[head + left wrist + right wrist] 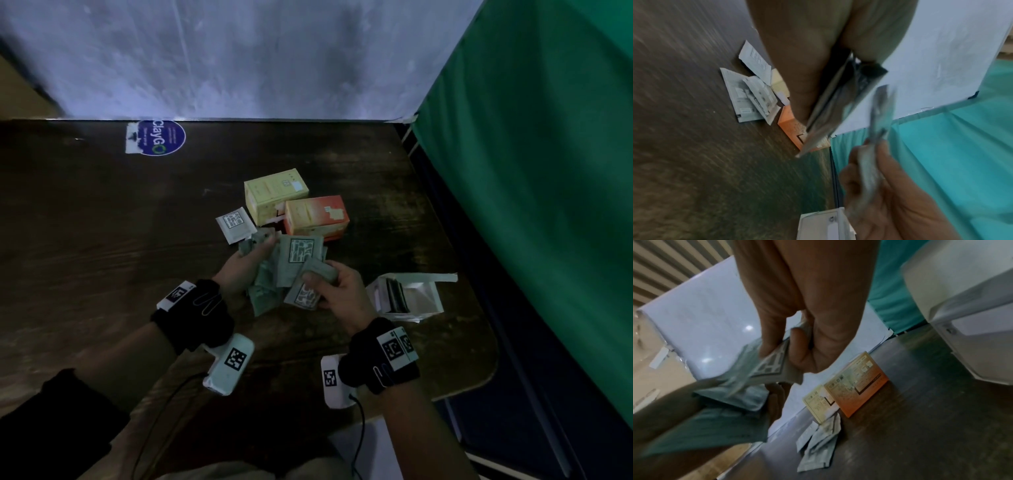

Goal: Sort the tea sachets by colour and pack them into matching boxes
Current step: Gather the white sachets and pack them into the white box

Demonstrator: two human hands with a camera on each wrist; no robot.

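- Person's right hand [337, 289], lower centre of the head view and nearest the camera: thumb and curled fingers are clamping a small stack of grey-green paper tea sachets [310, 286]. The stack is lying roughly flat, its long axis running from lower left to upper right of the frame.
- Person's left hand [245, 265], just left of it: fingers are curling round a fanned bundle of grey-green paper sachets [269, 279], the printed faces turning upward and the loose ends drooping toward the bottom of the frame.
- White open cardboard box [406, 296], right of centre: its flaps are standing open, with dark contents showing inside; what they are cannot be told.
- Pale white paper sachets [236, 224], centre frame: these are lying loose on the dark wooden table [102, 240], touching the foot of the boxes.
- Yellow cardboard tea box [275, 195] and orange cardboard tea box [317, 216], centre frame, side by side and lying flat: both are looking closed.
- Progress, as a judgement: sorting is appearing well under way, with the grey-green sachets gathered in the hands; packing them and the white loose ones is remaining.
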